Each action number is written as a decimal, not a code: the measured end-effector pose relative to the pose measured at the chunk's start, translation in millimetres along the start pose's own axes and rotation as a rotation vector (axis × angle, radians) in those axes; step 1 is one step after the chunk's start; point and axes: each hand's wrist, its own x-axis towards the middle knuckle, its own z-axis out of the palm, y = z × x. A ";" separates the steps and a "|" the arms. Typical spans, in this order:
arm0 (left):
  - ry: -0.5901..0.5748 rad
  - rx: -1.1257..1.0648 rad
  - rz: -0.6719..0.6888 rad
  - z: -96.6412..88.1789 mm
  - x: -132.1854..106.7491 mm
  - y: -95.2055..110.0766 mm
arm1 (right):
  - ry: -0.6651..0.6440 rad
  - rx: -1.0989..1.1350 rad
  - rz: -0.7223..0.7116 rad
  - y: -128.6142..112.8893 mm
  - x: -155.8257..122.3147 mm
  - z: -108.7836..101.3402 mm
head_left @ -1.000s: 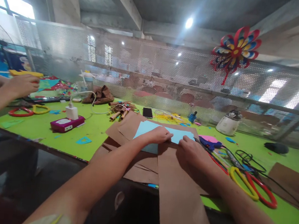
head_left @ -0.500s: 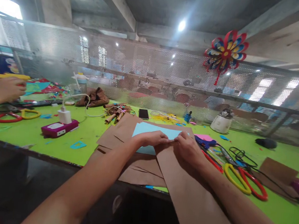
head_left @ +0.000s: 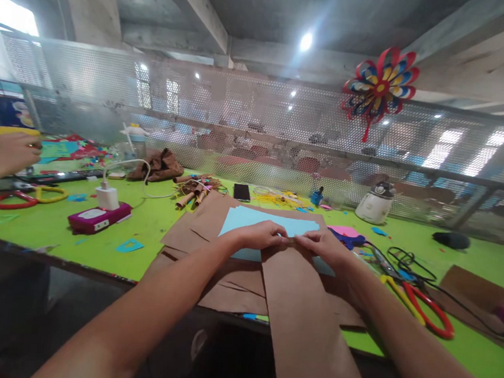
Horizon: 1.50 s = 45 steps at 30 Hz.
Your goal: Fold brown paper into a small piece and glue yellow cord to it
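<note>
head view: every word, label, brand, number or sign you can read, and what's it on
No text can be read here.
Purple power block: any marking is too small to read.
White bottle: any marking is too blurred to read.
Brown paper strip and light blue paper: no print visible.

One head-worn camera, wide view, set above the near side of the green table [head_left: 153,224], facing forward and a bit down; left hand [head_left: 268,234] and right hand [head_left: 324,243] sit near, just below centre, lens fairly close to them; perforated screen [head_left: 251,108] spans left to right at far side, ceiling [head_left: 269,6] above, both well off
</note>
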 end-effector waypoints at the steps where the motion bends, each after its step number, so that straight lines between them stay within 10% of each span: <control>1: 0.005 -0.012 0.001 0.1 0.1 0.5 | -0.001 0.035 -0.004 -0.2 -0.2 0.3; 18: 0.073 -0.235 -0.076 1.2 -2.3 -5.4 | -0.006 0.266 -0.040 3.9 1.3 -1.9; 31: 0.230 0.253 -0.004 1.2 -3.1 4.8 | 0.020 0.088 -0.157 7.7 4.4 -0.1; 45: -0.033 -0.158 -0.048 -3.9 -6.0 -0.6 | 0.053 -0.102 -0.190 2.6 0.1 -1.8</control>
